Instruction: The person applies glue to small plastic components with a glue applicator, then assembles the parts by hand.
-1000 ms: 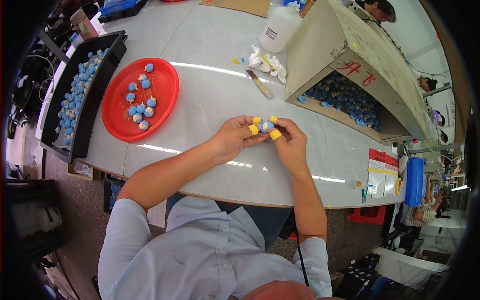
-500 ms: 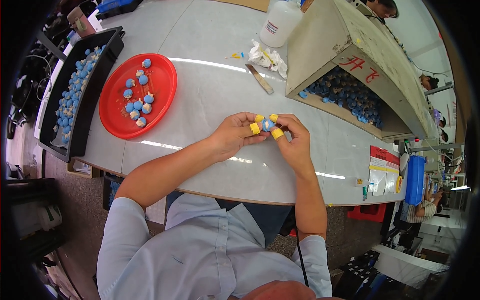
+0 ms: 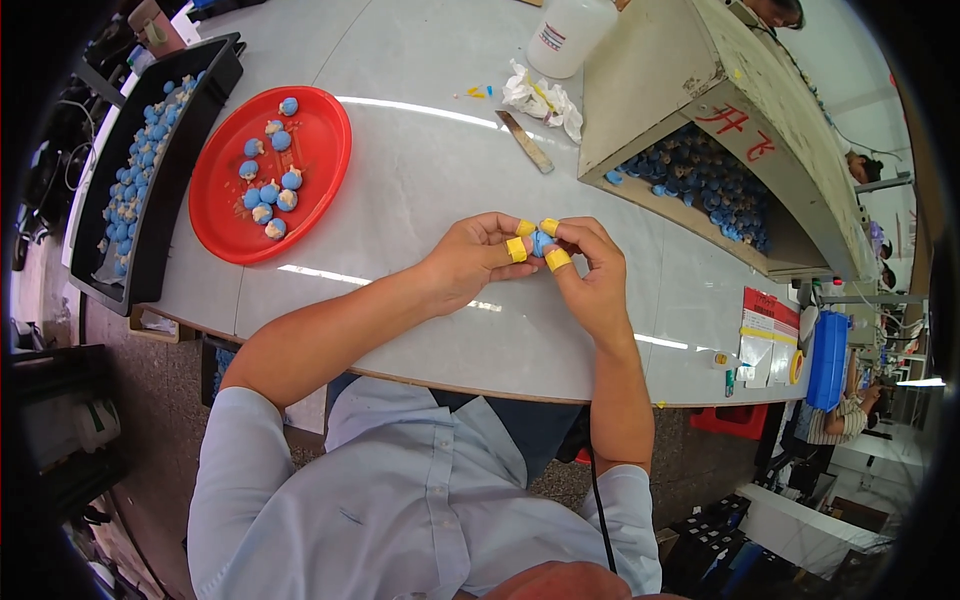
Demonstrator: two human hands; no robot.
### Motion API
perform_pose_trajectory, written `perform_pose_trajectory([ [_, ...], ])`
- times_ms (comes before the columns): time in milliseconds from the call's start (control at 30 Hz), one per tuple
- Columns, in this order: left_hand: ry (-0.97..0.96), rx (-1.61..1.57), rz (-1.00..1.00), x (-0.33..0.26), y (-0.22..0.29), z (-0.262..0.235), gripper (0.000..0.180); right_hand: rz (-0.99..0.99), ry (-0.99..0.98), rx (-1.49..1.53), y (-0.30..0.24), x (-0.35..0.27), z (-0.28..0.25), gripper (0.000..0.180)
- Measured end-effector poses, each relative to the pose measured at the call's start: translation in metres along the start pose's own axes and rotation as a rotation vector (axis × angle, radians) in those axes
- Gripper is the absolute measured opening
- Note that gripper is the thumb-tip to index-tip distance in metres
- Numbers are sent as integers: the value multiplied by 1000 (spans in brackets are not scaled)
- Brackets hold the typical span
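Between my fingertips is a small blue ball-shaped piece (image 3: 541,243), held over the table. My left hand (image 3: 470,262) pinches it from the left, and my right hand (image 3: 594,272) grips it from the right. Yellow tape wraps the thumb and index fingertip of each hand. The fingertips cover part of the piece. To the left lies a round red tray (image 3: 215,225) with several blue balls (image 3: 281,141) that have pale, cream-coloured parts.
A black bin (image 3: 150,270) full of similar pieces stands far left. At right, a wooden box (image 3: 640,100) holds many blue parts. Behind my hands lie a flat blade-like tool (image 3: 525,142), crumpled tissue (image 3: 540,98) and a white bottle (image 3: 570,38). A red-and-white card (image 3: 768,335) lies right.
The blue piece has been turned between my fingers: its pale patch faced up before, and now mostly blue shows. The view has shifted slightly.
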State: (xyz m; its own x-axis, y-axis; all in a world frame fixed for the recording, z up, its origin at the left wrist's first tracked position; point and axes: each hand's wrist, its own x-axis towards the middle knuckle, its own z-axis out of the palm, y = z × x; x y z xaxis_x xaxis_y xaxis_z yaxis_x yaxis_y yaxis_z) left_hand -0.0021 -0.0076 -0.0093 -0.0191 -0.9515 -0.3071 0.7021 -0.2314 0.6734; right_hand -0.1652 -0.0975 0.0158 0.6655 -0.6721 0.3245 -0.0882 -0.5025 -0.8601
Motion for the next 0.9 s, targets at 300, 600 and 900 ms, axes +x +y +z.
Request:
perform_pose_trajectory([
  [300, 3, 21, 9, 2, -3, -3, 22, -32, 6, -40, -1, -1, 2, 20],
  [600, -20, 33, 7, 2, -4, -5, 21, -35, -7, -63, 1, -1, 1, 20],
  [900, 100, 63, -142, -5, 10, 8, 28, 580, -53, 357, -9, 0, 4, 16],
])
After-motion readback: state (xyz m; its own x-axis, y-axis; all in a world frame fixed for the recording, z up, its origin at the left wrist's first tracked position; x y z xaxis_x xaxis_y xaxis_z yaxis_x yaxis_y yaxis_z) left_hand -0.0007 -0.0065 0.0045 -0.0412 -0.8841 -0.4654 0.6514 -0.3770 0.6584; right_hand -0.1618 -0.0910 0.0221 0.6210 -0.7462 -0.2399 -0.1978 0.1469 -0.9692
